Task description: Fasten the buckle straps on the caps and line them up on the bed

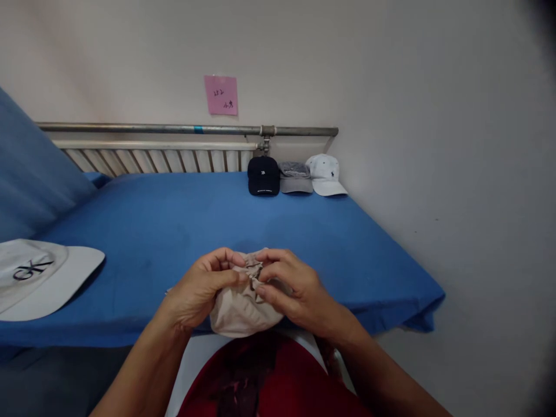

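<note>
Both my hands hold a beige cap point(241, 310) over the near edge of the blue bed point(174, 231). My left hand point(200, 286) is closed on the cap's left side, fingers pinched at its back strap. My right hand point(293, 289) is closed on the right side, fingertips pinching the same strap and buckle. The cap's crown bulges down between my wrists.
A white cap with a dark logo point(39, 278) lies at the left of the bed. A black cap point(263, 175), a grey cap point(295, 176) and a white cap point(325, 174) sit in a row at the far end by the radiator. A blue pillow point(30, 168) leans at left.
</note>
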Demonstrator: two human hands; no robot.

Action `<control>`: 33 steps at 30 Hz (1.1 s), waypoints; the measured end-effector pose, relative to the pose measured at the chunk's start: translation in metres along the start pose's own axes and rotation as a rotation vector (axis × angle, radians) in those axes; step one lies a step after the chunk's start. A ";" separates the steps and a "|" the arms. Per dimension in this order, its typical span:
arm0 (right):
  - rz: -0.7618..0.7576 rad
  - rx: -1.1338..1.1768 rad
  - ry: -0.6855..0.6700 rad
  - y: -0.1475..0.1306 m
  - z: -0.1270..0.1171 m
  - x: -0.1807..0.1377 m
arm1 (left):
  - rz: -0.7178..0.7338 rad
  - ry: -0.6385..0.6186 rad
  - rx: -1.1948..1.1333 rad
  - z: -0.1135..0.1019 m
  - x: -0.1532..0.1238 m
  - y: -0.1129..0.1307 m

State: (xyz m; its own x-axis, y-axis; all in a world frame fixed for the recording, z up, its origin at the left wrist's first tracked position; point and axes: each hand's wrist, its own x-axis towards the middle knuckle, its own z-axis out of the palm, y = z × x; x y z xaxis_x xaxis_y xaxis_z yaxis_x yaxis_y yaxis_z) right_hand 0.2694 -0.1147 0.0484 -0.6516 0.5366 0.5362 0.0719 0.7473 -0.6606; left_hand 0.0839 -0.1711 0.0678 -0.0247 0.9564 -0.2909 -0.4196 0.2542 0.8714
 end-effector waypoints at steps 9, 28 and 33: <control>0.091 -0.127 -0.206 -0.016 -0.011 0.021 | 0.065 0.012 0.069 0.001 0.000 -0.005; 0.020 0.007 -0.082 0.009 0.007 0.016 | 0.094 -0.027 0.110 0.000 0.000 -0.002; 0.207 0.278 -0.058 0.016 0.001 0.013 | 0.054 -0.019 0.073 -0.005 -0.001 -0.001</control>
State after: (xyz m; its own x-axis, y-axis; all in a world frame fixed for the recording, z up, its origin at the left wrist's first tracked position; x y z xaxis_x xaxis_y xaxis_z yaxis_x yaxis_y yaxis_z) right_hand 0.2611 -0.0962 0.0443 -0.6869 0.6364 0.3509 0.0032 0.4856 -0.8742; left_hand 0.0801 -0.1730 0.0652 -0.0276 0.9715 -0.2356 -0.3504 0.2114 0.9124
